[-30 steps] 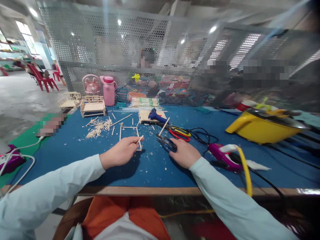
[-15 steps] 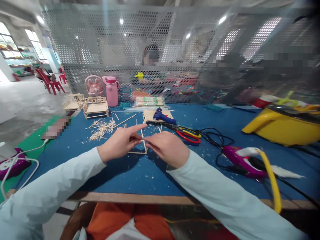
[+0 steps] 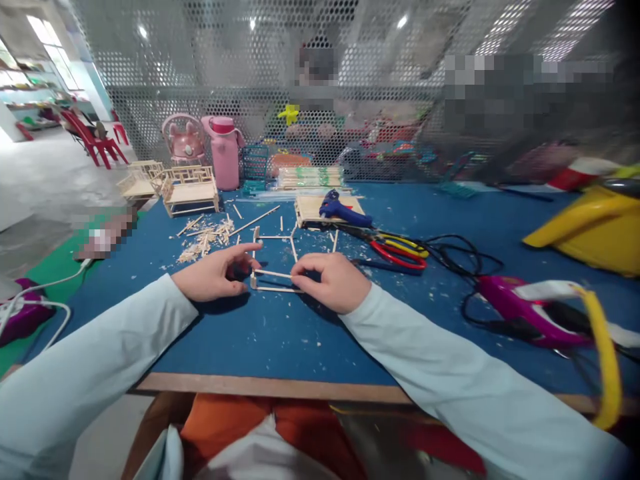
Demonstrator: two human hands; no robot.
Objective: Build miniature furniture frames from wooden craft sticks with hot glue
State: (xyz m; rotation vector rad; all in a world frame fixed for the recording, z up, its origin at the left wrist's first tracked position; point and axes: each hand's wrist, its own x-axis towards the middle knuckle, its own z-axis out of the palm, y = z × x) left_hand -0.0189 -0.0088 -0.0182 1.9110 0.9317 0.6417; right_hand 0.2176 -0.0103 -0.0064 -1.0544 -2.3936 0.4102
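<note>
My right hand (image 3: 333, 283) pinches the right end of a thin wooden stick (image 3: 274, 273) between thumb and fingertips. The stick lies level above the near side of a small frame of wooden sticks (image 3: 275, 289), its left end at a short corner post. My left hand (image 3: 215, 275) is beside that post, thumb and index finger apart; whether its hidden fingertips touch the frame I cannot tell. Behind the right hand stands part of the frame's far side. A blue glue gun (image 3: 345, 210) rests on a flat stick panel (image 3: 307, 208) further back.
Cut stick pieces (image 3: 207, 237) lie behind my left hand. Small stick-built beds (image 3: 190, 190) and a pink bottle (image 3: 225, 157) stand at the back left. Red-and-yellow-handled pliers (image 3: 400, 253), black cables and a purple power strip (image 3: 525, 310) are to the right. A mesh screen (image 3: 380, 80) closes the back.
My hands were together over the frame's right side; the left has moved left to the corner post. The stick now shows between them. The view has tilted down.
</note>
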